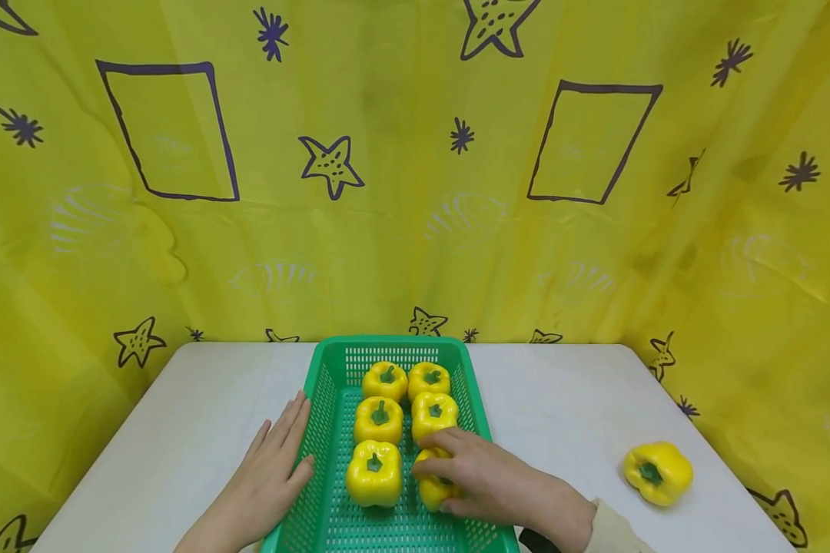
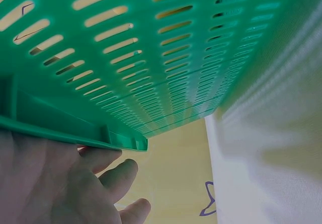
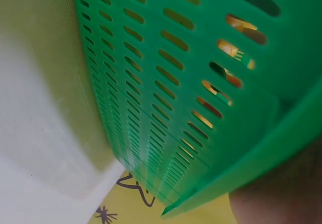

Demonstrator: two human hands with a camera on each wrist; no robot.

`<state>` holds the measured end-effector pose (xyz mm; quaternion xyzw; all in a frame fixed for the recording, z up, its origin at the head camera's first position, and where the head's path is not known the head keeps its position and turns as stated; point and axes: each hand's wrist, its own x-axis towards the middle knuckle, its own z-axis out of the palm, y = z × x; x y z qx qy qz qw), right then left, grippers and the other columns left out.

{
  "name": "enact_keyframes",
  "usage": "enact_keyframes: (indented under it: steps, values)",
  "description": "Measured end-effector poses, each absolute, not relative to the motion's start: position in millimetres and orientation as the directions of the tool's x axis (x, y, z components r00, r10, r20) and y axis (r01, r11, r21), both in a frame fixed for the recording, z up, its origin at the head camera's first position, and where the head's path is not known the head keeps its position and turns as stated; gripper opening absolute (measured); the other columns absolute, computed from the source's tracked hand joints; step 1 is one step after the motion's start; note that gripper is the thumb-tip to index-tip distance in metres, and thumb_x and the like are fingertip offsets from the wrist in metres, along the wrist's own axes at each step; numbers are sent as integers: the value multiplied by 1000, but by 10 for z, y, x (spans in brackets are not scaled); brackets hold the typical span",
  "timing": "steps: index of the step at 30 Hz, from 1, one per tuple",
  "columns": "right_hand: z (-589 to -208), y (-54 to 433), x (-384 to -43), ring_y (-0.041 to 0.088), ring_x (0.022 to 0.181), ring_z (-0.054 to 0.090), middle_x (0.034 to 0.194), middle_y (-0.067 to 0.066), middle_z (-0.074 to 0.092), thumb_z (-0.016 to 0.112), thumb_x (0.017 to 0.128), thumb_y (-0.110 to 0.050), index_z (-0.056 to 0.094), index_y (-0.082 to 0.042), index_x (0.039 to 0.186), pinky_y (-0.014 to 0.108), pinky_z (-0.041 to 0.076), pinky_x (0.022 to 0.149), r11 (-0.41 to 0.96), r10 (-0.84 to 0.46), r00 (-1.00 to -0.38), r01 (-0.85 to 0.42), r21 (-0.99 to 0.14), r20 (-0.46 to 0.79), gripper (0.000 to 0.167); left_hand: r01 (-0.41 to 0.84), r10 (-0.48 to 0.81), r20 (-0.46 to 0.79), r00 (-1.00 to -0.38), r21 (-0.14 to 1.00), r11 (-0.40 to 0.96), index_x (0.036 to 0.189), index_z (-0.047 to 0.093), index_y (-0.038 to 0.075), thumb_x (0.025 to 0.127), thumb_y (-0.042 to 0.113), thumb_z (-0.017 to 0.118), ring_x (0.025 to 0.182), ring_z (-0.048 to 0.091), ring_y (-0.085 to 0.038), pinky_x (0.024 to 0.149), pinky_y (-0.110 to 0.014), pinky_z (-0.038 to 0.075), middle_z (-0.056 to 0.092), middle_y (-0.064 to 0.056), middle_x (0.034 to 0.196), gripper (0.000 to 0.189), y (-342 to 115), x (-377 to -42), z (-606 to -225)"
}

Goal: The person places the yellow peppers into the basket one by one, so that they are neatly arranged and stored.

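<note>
A green plastic basket with slotted walls holds several yellow bell peppers in two columns. My right hand reaches over the basket's right wall and grips the nearest bell pepper of the right column, its fingers curled over the top. Just left of that one sits another bell pepper, stem up. My left hand lies along the left rim, fingers straight; in the left wrist view its fingers show under the rim's edge. The right wrist view shows mostly the basket's outer wall, hiding the fingertips.
One more yellow bell pepper lies tipped on the white table, right of the basket. Behind and at both sides hangs a yellow curtain with dark star drawings, close to the table's edges.
</note>
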<state>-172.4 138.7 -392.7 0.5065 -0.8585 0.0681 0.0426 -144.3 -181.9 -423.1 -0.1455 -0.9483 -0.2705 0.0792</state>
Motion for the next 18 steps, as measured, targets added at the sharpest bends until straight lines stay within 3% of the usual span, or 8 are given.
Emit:
enact_keyframes:
  steps: [6,18]
  values:
    - [-3872,1424,-1708,19,117,57,131,4,58,77,83,-28,66,-20,121,36,52,99,474,-849,-484,-875,-101,209,40,318,231,230,-945,493,810,158,22,5,98,24,51,150,25,-36,115,-65,18,19,-13,166,69,-1823,-1446,-4233]
    - [-3756,1607,-1667,18,119,57,132,3,57,76,85,-27,63,-20,127,37,54,96,600,-743,-624,-781,-171,241,45,316,239,212,-947,503,805,158,21,5,99,25,51,151,24,-36,116,-65,17,18,-12,166,69,-1828,-1453,-4230]
